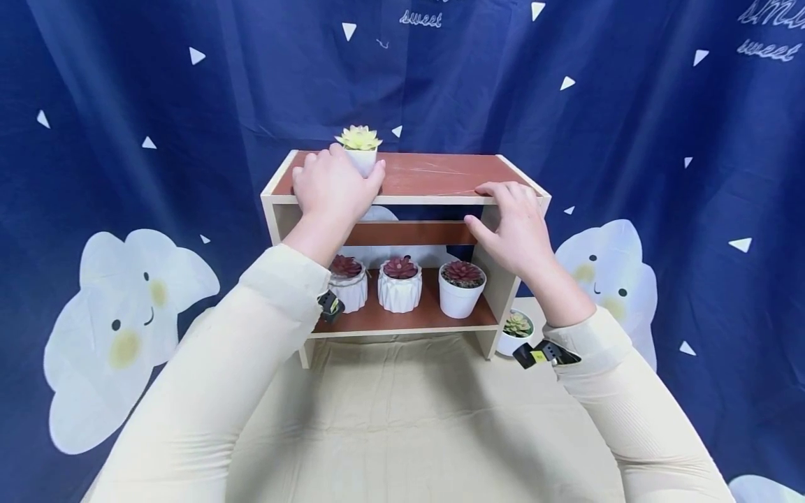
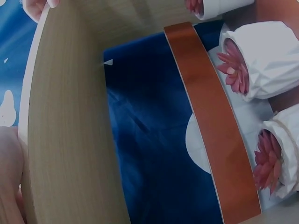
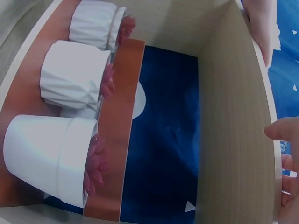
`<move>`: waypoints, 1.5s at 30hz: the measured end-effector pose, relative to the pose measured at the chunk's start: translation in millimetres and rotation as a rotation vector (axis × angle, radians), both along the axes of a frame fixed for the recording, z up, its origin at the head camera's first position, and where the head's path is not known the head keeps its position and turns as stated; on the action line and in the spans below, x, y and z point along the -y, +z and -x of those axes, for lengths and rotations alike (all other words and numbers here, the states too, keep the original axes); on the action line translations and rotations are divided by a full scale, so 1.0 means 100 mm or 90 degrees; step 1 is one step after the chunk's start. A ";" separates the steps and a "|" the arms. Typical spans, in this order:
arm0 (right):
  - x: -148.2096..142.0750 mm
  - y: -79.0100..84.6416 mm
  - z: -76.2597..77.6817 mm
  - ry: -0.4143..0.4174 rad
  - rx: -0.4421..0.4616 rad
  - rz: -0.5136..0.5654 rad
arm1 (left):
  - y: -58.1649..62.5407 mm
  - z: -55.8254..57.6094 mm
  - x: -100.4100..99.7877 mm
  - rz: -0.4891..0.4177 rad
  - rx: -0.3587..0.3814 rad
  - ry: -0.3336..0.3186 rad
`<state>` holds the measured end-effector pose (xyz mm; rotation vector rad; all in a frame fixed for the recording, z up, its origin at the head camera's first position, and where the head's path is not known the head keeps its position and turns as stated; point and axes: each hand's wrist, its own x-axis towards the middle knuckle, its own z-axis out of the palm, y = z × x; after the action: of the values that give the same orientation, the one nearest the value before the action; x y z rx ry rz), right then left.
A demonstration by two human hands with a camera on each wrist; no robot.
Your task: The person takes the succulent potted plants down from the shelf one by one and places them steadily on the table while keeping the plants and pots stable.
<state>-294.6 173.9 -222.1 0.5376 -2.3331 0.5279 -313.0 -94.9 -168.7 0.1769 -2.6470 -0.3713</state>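
A small two-tier wooden shelf with reddish-brown boards stands in front of me. On its top, at the left, is a yellow-green potted succulent in a white square pot. My left hand grips this pot, thumb at its right side and fingers at its left. My right hand rests on the top board's front right edge, fingers on the surface and thumb apart below the edge. In the right wrist view, the thumb of that hand shows near the board's edge. Neither wrist view shows the gripped pot.
On the lower board stand three white pots with dark red succulents: a left pot, a middle pot and a right pot. Another green succulent sits beside the shelf's right leg. Behind hangs a blue curtain; beige cloth covers the table.
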 end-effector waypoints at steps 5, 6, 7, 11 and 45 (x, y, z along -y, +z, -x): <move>0.00 -0.01 0.00 0.003 -0.005 -0.003 | 0.03 0.03 -0.03 -0.025 0.028 0.017; 0.00 -0.01 0.00 0.002 -0.005 -0.004 | 0.03 0.03 -0.04 -0.030 0.034 0.018; 0.00 -0.01 0.00 0.001 -0.006 -0.004 | 0.04 0.04 -0.04 -0.037 0.040 0.019; 0.01 -0.02 -0.01 -0.001 -0.005 -0.004 | 0.09 0.06 -0.04 -0.073 0.060 0.021; 0.01 -0.02 -0.02 -0.001 -0.016 -0.008 | 0.04 0.00 0.09 -0.097 -0.007 0.000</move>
<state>-292.6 172.8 -224.3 0.5443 -2.3138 0.5035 -312.7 -103.5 -165.0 0.2223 -2.6083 -0.5730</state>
